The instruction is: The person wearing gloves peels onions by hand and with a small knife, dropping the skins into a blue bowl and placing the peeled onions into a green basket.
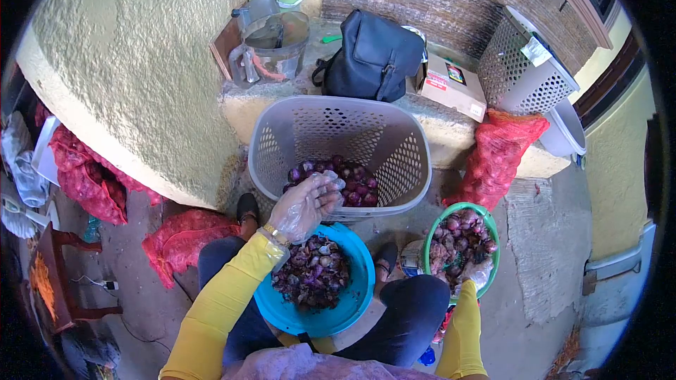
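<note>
In a clear plastic glove, my left hand (306,205) is raised over the near rim of the grey perforated basket (415,148), fingers stretched out and nothing visible in them. Peeled purple onions (358,181) lie at the basket's bottom. Below that hand, a blue basin (364,274) contains dark onion skins and scraps (310,278). My right hand (479,274), also gloved, reaches into a green tub (496,239) of unpeeled red onions (461,229). Its fingers are partly hidden at the onions, and I cannot tell whether it grips one.
Red mesh sacks (493,155) of onions stand at right and lie at left. On the ledge behind are a black backpack (377,53), a cardboard box (454,88), a clear plastic jug (278,39) and another perforated basket (521,63). A wooden stool (60,281) lies at left.
</note>
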Action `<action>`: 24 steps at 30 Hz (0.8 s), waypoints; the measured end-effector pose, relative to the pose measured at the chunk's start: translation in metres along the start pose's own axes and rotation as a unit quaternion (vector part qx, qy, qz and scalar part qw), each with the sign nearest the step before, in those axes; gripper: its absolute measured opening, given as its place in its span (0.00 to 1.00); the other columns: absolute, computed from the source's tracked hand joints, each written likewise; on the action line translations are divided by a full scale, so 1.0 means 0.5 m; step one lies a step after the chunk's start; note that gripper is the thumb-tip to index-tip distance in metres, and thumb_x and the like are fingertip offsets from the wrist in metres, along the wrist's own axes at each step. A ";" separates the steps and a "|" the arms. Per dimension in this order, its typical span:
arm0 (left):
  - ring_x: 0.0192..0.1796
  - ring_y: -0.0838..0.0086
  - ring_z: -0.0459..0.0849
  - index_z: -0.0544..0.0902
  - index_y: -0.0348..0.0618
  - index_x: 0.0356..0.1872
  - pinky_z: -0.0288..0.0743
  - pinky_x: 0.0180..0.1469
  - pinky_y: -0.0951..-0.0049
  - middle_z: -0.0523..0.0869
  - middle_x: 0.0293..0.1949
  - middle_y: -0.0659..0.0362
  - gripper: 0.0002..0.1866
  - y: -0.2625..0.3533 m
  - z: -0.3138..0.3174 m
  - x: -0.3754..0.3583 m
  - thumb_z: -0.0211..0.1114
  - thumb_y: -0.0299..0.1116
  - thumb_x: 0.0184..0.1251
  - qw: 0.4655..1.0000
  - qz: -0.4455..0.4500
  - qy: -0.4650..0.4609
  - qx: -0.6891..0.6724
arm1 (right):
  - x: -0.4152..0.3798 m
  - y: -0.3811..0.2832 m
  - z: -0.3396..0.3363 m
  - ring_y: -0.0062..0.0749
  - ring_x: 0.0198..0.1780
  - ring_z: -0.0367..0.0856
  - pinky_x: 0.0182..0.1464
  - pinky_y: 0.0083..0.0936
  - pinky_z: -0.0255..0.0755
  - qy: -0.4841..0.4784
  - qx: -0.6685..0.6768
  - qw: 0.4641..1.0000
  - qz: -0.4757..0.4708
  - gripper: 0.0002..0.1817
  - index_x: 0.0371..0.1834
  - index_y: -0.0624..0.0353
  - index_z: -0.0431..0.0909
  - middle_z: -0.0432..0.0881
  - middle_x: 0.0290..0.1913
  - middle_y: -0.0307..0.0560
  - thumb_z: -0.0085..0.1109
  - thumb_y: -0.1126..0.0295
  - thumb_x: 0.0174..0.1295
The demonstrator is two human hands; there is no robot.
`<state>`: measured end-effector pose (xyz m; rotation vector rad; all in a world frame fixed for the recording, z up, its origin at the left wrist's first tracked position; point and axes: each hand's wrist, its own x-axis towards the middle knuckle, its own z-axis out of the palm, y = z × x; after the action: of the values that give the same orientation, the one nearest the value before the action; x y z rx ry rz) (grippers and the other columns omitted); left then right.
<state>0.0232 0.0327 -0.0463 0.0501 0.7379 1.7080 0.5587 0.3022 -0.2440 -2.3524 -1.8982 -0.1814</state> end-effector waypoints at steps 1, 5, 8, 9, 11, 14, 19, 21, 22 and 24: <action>0.48 0.71 0.87 0.83 0.44 0.59 0.84 0.56 0.68 0.88 0.53 0.55 0.14 0.001 0.001 -0.001 0.64 0.38 0.81 1.000 0.003 -0.001 -0.004 | -0.003 -0.006 -0.009 0.65 0.76 0.71 0.76 0.48 0.69 -0.010 0.006 1.000 0.004 0.43 0.78 0.67 0.66 0.73 0.74 0.71 0.63 0.46 0.69; 0.49 0.71 0.87 0.83 0.43 0.60 0.84 0.55 0.68 0.88 0.53 0.55 0.14 0.008 0.004 -0.006 0.63 0.38 0.82 1.000 0.005 0.003 -0.007 | 0.002 -0.016 -0.060 0.63 0.72 0.76 0.73 0.47 0.73 0.024 0.040 0.999 -0.005 0.41 0.79 0.64 0.65 0.77 0.71 0.69 0.65 0.52 0.68; 0.49 0.71 0.87 0.83 0.43 0.61 0.85 0.55 0.68 0.88 0.54 0.55 0.15 0.008 0.001 -0.001 0.63 0.38 0.82 1.000 0.006 0.011 -0.001 | 0.016 -0.030 -0.115 0.61 0.67 0.82 0.68 0.48 0.78 -0.108 0.036 0.993 0.019 0.39 0.78 0.61 0.67 0.82 0.65 0.67 0.67 0.56 0.65; 0.49 0.71 0.87 0.83 0.43 0.61 0.85 0.55 0.68 0.88 0.54 0.55 0.15 0.008 -0.003 0.000 0.63 0.38 0.82 1.000 0.006 0.011 -0.001 | 0.022 -0.014 -0.088 0.61 0.64 0.84 0.66 0.49 0.79 -0.066 0.030 0.997 -0.019 0.39 0.76 0.60 0.69 0.84 0.63 0.66 0.69 0.57 0.63; 0.55 0.67 0.86 0.82 0.42 0.62 0.83 0.60 0.65 0.88 0.58 0.54 0.16 0.008 -0.012 0.002 0.62 0.38 0.82 1.000 0.007 -0.016 -0.001 | 0.023 -0.008 -0.082 0.61 0.61 0.85 0.64 0.50 0.80 -0.024 0.022 0.998 -0.056 0.38 0.74 0.59 0.71 0.86 0.60 0.64 0.72 0.58 0.61; 0.54 0.67 0.87 0.82 0.41 0.63 0.83 0.61 0.64 0.88 0.57 0.54 0.16 0.008 -0.013 0.006 0.62 0.38 0.82 1.000 0.010 -0.012 -0.001 | 0.015 -0.038 -0.126 0.62 0.60 0.86 0.62 0.51 0.80 -0.125 0.032 0.992 0.004 0.37 0.71 0.60 0.74 0.88 0.56 0.65 0.74 0.62 0.57; 0.51 0.70 0.87 0.82 0.41 0.63 0.83 0.58 0.67 0.88 0.54 0.55 0.17 0.011 -0.006 0.002 0.63 0.39 0.82 1.000 0.020 -0.017 -0.001 | -0.028 -0.078 -0.269 0.55 0.48 0.91 0.53 0.44 0.83 -0.119 0.284 0.951 0.011 0.33 0.60 0.62 0.82 0.91 0.46 0.61 0.81 0.59 0.52; 0.48 0.72 0.87 0.82 0.41 0.63 0.84 0.55 0.69 0.88 0.53 0.56 0.19 0.011 0.008 -0.003 0.64 0.41 0.81 1.000 0.024 -0.017 0.003 | 0.009 -0.071 -0.255 0.46 0.44 0.91 0.50 0.40 0.83 -0.086 0.315 0.944 -0.047 0.31 0.57 0.63 0.83 0.91 0.44 0.56 0.81 0.59 0.52; 0.48 0.72 0.87 0.82 0.41 0.63 0.84 0.55 0.69 0.88 0.53 0.56 0.19 0.013 0.014 -0.007 0.65 0.40 0.81 0.999 0.027 -0.023 0.014 | 0.009 -0.083 -0.280 0.38 0.41 0.90 0.47 0.36 0.83 -0.059 0.346 0.930 -0.106 0.29 0.54 0.64 0.83 0.91 0.43 0.51 0.82 0.60 0.52; 0.48 0.72 0.87 0.82 0.41 0.63 0.84 0.55 0.70 0.88 0.53 0.56 0.18 0.012 0.020 -0.014 0.65 0.40 0.81 0.999 0.025 -0.033 0.023 | -0.028 -0.163 -0.403 0.23 0.38 0.87 0.31 0.25 0.81 -0.202 0.532 0.820 -0.061 0.23 0.55 0.67 0.81 0.89 0.41 0.44 0.78 0.75 0.56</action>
<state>0.0241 0.0304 -0.0330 0.1557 0.7322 1.7281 0.4716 0.2731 -0.0464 -1.5170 -1.5797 1.1430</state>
